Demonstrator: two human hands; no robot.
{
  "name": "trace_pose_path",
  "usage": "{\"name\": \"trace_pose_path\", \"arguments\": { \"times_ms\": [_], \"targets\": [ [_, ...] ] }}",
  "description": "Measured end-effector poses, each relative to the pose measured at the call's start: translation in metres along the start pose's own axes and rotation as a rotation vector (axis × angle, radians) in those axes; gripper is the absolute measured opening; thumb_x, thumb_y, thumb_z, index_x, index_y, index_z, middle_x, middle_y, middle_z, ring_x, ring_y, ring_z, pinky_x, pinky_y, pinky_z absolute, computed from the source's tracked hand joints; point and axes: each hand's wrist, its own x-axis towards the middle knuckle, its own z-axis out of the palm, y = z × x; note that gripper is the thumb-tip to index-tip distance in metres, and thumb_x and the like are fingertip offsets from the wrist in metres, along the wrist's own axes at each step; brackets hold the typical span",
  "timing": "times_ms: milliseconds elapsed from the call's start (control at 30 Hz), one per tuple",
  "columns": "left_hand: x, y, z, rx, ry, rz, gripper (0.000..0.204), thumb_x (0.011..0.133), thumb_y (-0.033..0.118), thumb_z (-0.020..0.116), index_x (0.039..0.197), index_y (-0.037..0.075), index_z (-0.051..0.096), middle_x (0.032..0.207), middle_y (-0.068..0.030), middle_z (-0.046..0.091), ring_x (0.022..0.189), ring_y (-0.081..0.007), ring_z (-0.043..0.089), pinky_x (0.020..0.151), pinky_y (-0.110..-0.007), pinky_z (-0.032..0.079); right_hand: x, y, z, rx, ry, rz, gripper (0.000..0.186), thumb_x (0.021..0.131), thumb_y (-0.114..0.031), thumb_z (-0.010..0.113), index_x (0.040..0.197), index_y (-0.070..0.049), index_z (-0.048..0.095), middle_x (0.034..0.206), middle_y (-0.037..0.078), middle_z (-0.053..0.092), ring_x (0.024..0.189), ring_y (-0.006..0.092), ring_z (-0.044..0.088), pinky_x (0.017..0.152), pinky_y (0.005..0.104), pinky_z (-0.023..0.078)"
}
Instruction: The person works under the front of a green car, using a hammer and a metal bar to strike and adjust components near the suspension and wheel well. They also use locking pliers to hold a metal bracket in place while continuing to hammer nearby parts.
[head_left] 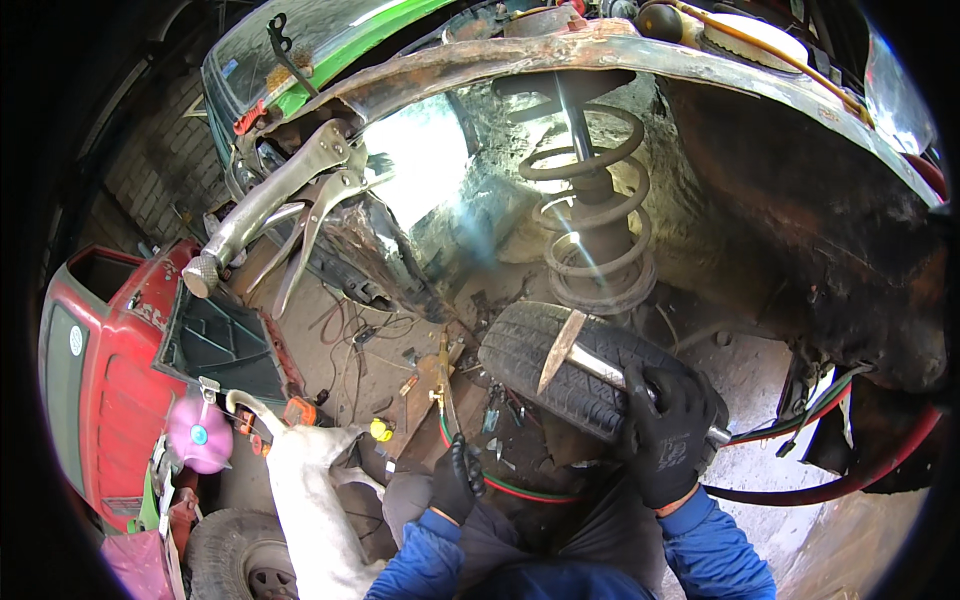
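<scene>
My right hand (665, 440), in a black glove, is closed around the metal handle of a chipping hammer (563, 350). The hammer's pointed head lies over the tread of a tyre (520, 350), and the handle's end sticks out past my palm. Lower and to the left, my gloved left hand (458, 482) has its fingers curled around the lower end of a gas torch (438, 395) with brass valves. Red and green hoses (530, 493) run rightward from it. Beyond the tyre stands a coil spring (600, 215) around a strut, inside a rusty wheel arch.
Locking pliers (275, 205) hang clamped at the cut panel edge, upper left. A white dog (315, 500) stands close on my left, by a wheel (240, 555) and a red vehicle body (120, 370). Tools and cables litter the floor. A thick red hose (850, 485) curves at right.
</scene>
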Motion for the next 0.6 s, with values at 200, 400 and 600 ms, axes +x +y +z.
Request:
{"name": "trace_pose_path", "arguments": {
  "times_ms": [200,400,600],
  "targets": [
    [-0.006,0.003,0.01,0.006,-0.014,0.031,0.05,0.115,0.056,0.05,0.105,0.009,0.062,0.063,-0.0009,0.047,0.044,-0.0173,0.042,0.043,-0.035,0.035,-0.002,0.006,0.007,0.002,0.006,-0.038,0.061,0.081,-0.016,0.074,0.142,-0.022,0.072,0.132,0.01,0.064,0.13,0.0368,0.054,0.124,0.0653,0.032],
    [-0.015,0.007,0.02,0.042,0.035,0.038,0.049,0.116,0.054,0.049,0.106,0.007,0.062,0.064,-0.0012,0.047,0.044,-0.0171,0.043,0.043,-0.035,0.036,-0.002,0.007,0.006,0.039,-0.001,-0.031,0.061,0.081,-0.016,0.075,0.141,-0.023,0.072,0.132,0.01,0.064,0.131,0.0369,0.055,0.123,0.0671,0.031],
    [-0.019,0.008,0.023,0.032,0.025,0.051,0.049,0.117,0.052,0.048,0.106,0.007,0.063,0.064,-0.0015,0.048,0.043,-0.0177,0.044,0.043,-0.036,0.037,-0.002,0.005,0.006,0.033,-0.004,-0.022,0.061,0.081,-0.016,0.076,0.142,-0.023,0.072,0.133,0.01,0.063,0.135,0.0369,0.053,0.125,0.069,0.028]
  ]
}}
